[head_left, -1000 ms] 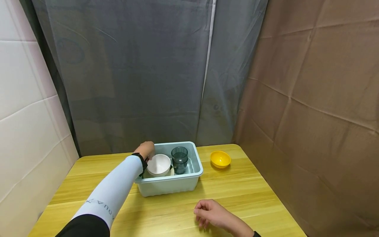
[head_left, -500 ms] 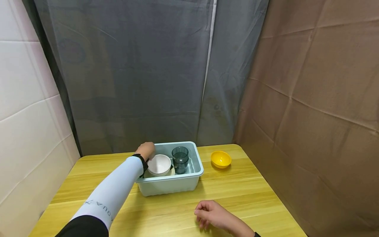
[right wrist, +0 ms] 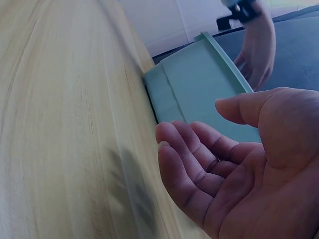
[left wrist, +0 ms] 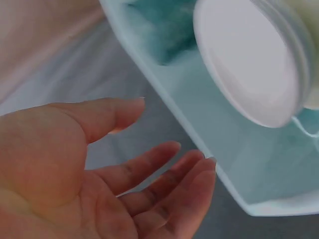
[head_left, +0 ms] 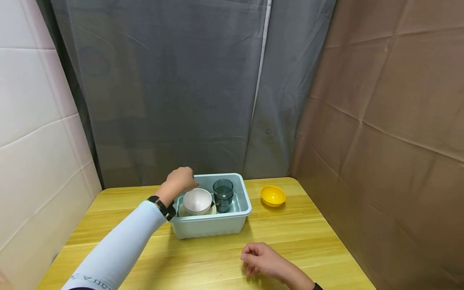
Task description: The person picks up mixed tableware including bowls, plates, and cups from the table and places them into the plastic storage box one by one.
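Above the back-left rim of a pale blue-green plastic tub [head_left: 210, 228] is my left hand [head_left: 180, 179]. In the left wrist view that hand [left wrist: 134, 179] holds nothing; its thumb and fingers are apart and loosely bent. Inside the tub, stacked white bowls [head_left: 197, 200] rest on a cream plate [head_left: 183, 211], beside stacked dark clear cups [head_left: 223, 195]. My right hand [head_left: 262, 259] hovers over the table in front of the tub, fingers loosely curled. Its palm in the right wrist view, with the hand [right wrist: 244, 169] near the tub's side, has nothing in it.
A yellow bowl [head_left: 273, 195] stands on the wooden table [head_left: 203, 262] to the right of the tub. Grey cloth [head_left: 163, 100] hangs behind the table, brown cloth [head_left: 391, 161] on the right and white cloth [head_left: 40, 141] on the left.
My left hand has risen out of the tub to above its rim, with nothing in it. The right hand stays almost in place. The head view has shifted slightly.
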`<state>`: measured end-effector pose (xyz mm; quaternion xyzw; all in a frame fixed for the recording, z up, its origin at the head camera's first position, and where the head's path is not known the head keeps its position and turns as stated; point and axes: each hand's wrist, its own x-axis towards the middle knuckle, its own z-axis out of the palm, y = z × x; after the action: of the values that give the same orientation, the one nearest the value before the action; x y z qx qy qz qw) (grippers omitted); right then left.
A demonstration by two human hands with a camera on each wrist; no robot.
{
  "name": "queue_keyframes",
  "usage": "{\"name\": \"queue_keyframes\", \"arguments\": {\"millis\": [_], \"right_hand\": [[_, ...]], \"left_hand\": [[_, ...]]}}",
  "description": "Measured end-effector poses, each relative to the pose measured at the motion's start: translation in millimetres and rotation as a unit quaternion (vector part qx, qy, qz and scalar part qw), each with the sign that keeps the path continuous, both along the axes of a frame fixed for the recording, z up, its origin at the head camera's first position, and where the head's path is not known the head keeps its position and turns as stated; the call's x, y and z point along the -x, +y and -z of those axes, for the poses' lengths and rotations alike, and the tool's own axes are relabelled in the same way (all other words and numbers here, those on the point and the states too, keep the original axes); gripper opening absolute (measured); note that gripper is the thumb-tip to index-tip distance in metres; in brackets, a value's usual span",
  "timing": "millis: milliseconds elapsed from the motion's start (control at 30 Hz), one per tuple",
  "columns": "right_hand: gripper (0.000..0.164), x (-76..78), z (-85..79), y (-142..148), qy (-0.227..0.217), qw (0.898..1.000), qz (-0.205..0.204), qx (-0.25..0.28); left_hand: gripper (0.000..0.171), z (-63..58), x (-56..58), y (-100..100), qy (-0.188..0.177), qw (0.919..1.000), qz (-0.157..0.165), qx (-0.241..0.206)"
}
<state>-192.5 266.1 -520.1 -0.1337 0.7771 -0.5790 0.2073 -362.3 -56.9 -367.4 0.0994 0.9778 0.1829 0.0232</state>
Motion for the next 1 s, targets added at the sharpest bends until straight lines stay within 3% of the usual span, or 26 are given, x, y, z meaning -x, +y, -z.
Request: {"name": "queue_keyframes", "arguments": {"millis": [133, 300, 500, 733, 900, 1000], "right_hand": [[0.023, 1.8, -0.1, 1, 0.003, 1.0, -0.001, 0.002], [0.022, 2.3, -4.0, -1, 0.003, 1.0, -0.004, 0.004], [0.022, 4.0, -7.2, -1, 0.0, 1.0, -0.002, -0.002], [0.023, 5.4, -9.1, 1, 0.016, 1.0, 0.004, -0.007], [0.025, 9.4, -10.4, 2, 0.014, 1.0, 0.006, -0.011], [0.025, 11.7, -12.1, 3, 0.012, 1.0, 0.007, -0.011]], "left_hand": [[0.042, -5.3, -27.8, -20, 0.032, 0.9981, 0.013, -0.05], [0.035, -1.5, -68.8, -50, 0.058, 0.9903, 0.027, -0.124], [0.028, 12.2, -109.0, -72, 0.045, 0.9808, 0.034, -0.187], [0.022, 46.0, -135.3, -89, 0.003, 0.9682, 0.044, -0.246], [0.019, 77.9, -145.7, -95, -0.018, 0.9573, 0.055, -0.283], [0.019, 97.6, -148.2, -96, -0.036, 0.9455, 0.077, -0.314]]}}
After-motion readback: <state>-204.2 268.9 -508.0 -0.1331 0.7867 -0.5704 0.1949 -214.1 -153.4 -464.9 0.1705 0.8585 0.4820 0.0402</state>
